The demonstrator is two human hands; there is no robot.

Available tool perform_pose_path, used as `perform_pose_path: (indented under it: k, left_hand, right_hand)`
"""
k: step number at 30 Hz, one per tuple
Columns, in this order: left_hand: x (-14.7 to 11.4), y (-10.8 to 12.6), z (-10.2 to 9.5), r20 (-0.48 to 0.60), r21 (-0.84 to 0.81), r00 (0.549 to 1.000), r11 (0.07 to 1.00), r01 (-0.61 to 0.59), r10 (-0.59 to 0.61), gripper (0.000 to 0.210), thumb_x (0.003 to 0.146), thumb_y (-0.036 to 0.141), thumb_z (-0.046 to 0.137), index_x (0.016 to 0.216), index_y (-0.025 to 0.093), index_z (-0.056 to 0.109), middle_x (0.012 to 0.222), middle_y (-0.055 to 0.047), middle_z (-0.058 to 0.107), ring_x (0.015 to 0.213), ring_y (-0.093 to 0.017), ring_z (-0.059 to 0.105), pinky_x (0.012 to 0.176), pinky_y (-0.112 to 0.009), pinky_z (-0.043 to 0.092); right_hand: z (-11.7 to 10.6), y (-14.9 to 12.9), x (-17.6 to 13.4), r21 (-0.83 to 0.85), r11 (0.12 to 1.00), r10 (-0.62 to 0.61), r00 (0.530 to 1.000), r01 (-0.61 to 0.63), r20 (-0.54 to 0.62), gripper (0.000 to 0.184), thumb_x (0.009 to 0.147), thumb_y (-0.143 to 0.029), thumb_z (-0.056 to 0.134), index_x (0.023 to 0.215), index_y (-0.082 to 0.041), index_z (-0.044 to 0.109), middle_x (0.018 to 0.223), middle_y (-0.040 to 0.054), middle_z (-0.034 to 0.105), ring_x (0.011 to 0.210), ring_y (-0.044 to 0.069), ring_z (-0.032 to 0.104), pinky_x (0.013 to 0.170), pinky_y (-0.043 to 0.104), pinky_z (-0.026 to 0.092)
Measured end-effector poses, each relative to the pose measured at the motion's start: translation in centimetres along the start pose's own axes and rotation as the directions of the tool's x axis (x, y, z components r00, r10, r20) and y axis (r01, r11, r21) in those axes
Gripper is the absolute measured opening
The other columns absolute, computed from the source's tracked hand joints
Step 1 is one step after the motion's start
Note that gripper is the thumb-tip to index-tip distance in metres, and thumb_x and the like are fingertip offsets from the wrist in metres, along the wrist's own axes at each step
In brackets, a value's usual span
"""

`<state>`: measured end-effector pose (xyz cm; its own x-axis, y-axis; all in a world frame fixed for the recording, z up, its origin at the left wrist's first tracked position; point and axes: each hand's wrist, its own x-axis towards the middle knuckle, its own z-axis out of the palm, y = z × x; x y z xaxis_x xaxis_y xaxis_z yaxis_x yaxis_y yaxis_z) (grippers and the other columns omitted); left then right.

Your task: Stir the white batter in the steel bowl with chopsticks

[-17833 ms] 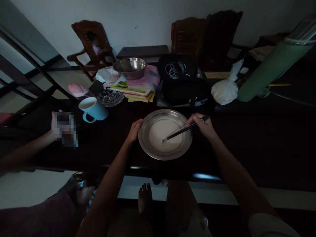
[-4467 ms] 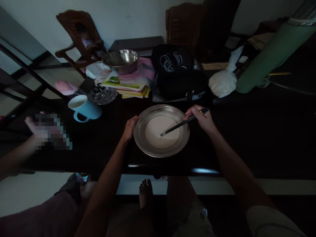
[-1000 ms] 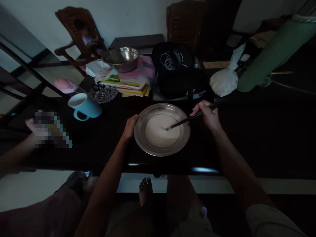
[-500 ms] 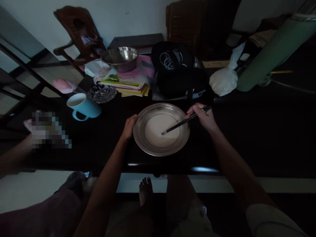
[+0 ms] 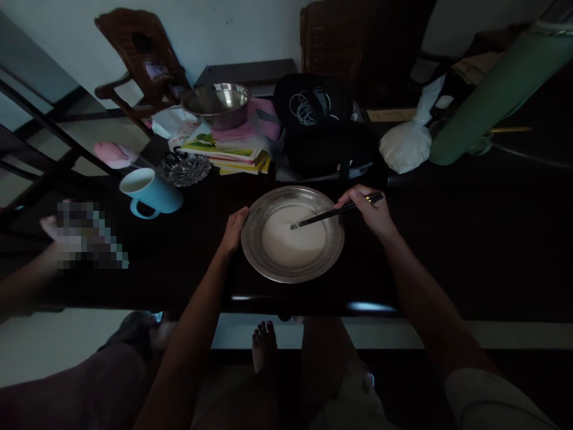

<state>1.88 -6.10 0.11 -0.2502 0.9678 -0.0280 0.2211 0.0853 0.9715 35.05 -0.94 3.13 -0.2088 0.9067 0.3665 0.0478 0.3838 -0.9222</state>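
A wide metal bowl (image 5: 293, 276) rests on the dark table near its front edge. Pale, milky batter (image 5: 295, 245) covers its bottom. My left hand (image 5: 235, 229) grips the bowl's left rim, with the fingers partly hidden. Over the right rim, my right hand (image 5: 369, 210) is closed around a pair of black chopsticks (image 5: 326, 215). Their tips dip into the batter, a little above the middle of the bowl.
A blue mug (image 5: 154, 194), glass dish (image 5: 190, 169), books (image 5: 242, 160) and second metal bowl (image 5: 219, 107) stand behind on the left. Behind lies a black bag (image 5: 322, 143); a tied bag of white powder (image 5: 405, 146) and green cylinder (image 5: 492, 101) stand right. Another person's hand (image 5: 67, 239) is left.
The chopstick tips have moved slightly away from me and left through the batter, and the chopsticks lie flatter. My left hand stays on the rim.
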Motion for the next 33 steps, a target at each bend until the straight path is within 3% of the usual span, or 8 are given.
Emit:
perform_pose_path:
  k: [3, 5, 8, 14, 19, 25, 30, 33]
  left_hand:
    - [0.03, -0.04, 0.04, 0.006, -0.003, 1.000, 1.000, 0.002, -0.002, 0.044, 0.087, 0.053, 0.057, 0.060, 0.022, 0.042, 0.057, 0.004, 0.037, 0.055, -0.012, 0.035, 0.049, -0.025, 0.031]
    - [0.10, -0.14, 0.00, 0.003, -0.009, 1.000, 1.000, 0.004, -0.004, 0.044, 0.087, 0.053, 0.057, 0.059, 0.022, 0.042, 0.057, 0.004, 0.037, 0.055, -0.012, 0.035, 0.049, -0.025, 0.031]
    - [0.18, -0.31, -0.11, -0.009, -0.004, 1.000, 1.000, 0.004, -0.004, 0.044, 0.086, 0.053, 0.058, 0.059, 0.022, 0.042, 0.057, 0.004, 0.037, 0.055, -0.012, 0.034, 0.049, -0.025, 0.031]
    - [0.11, -0.40, -0.15, 0.001, -0.012, 1.000, 1.000, 0.000, 0.000, 0.042, 0.088, 0.049, 0.056, 0.060, 0.021, 0.044, 0.057, 0.004, 0.038, 0.055, -0.012, 0.034, 0.050, -0.025, 0.032]
    - [0.18, -0.48, -0.16, -0.006, -0.022, 1.000, 1.000, 0.016, -0.016, 0.041, 0.088, 0.048, 0.056, 0.059, 0.021, 0.043, 0.057, 0.004, 0.039, 0.055, -0.012, 0.034, 0.050, -0.025, 0.031]
    - [0.13, -0.18, -0.02, -0.010, -0.013, 1.000, 1.000, -0.008, 0.008, 0.044, 0.088, 0.050, 0.058, 0.058, 0.021, 0.042, 0.057, 0.005, 0.037, 0.055, -0.011, 0.033, 0.051, -0.025, 0.032]
    - [0.14, -0.25, -0.16, -0.001, -0.001, 1.000, 1.000, 0.003, -0.003, 0.043, 0.090, 0.049, 0.056, 0.059, 0.021, 0.043, 0.057, 0.004, 0.038, 0.056, -0.012, 0.034, 0.051, -0.024, 0.032]
    - [0.11, -0.25, -0.16, -0.004, 0.007, 1.000, 1.000, -0.008, 0.008, 0.044, 0.089, 0.050, 0.056, 0.059, 0.021, 0.042, 0.057, 0.004, 0.038, 0.056, -0.012, 0.034, 0.051, -0.025, 0.031]
  right_hand:
    - [-0.30, 0.21, 0.10, 0.051, 0.999, 0.011, 0.997, -0.007, -0.082, 0.046, 0.089, -0.065, 0.061, 0.071, -0.024, 0.071, 0.060, 0.0007, 0.072, 0.058, 0.018, 0.071, 0.063, 0.033, 0.058]
    - [-0.22, 0.23, 0.06, 0.076, 0.997, 0.014, 0.999, -0.011, -0.042, 0.046, 0.089, -0.065, 0.061, 0.071, -0.023, 0.071, 0.058, 0.0003, 0.071, 0.055, 0.017, 0.070, 0.060, 0.032, 0.056]
    - [0.10, -0.02, -0.05, 0.049, 0.999, 0.009, 0.999, -0.012, 0.047, 0.045, 0.089, -0.064, 0.063, 0.075, -0.023, 0.074, 0.065, 0.0013, 0.075, 0.065, 0.018, 0.073, 0.067, 0.033, 0.058]
    - [-0.23, 0.06, 0.02, 0.083, 0.996, -0.014, 0.997, 0.021, -0.082, 0.043, 0.091, -0.061, 0.062, 0.073, -0.023, 0.071, 0.060, -0.0006, 0.072, 0.057, 0.016, 0.070, 0.061, 0.031, 0.056]
    - [0.16, -0.09, -0.10, 0.070, 0.998, 0.003, 0.999, -0.007, 0.049, 0.041, 0.090, -0.061, 0.063, 0.078, -0.023, 0.074, 0.065, 0.0013, 0.075, 0.063, 0.018, 0.073, 0.065, 0.032, 0.059]
    - [-0.19, 0.08, 0.06, 0.084, 0.996, -0.033, 0.996, 0.041, -0.087, 0.041, 0.092, -0.058, 0.062, 0.074, -0.022, 0.071, 0.060, -0.0008, 0.072, 0.055, 0.015, 0.069, 0.060, 0.030, 0.056]
    - [0.12, -0.03, -0.03, 0.082, 0.997, -0.019, 0.999, 0.016, 0.038, 0.042, 0.089, -0.062, 0.064, 0.078, -0.023, 0.074, 0.064, 0.0003, 0.075, 0.060, 0.017, 0.072, 0.063, 0.032, 0.057]
    - [0.01, -0.07, 0.04, 0.055, 0.998, -0.013, 1.000, 0.014, -0.017, 0.040, 0.089, -0.061, 0.065, 0.078, -0.024, 0.074, 0.067, 0.0002, 0.077, 0.064, 0.017, 0.073, 0.067, 0.033, 0.058]
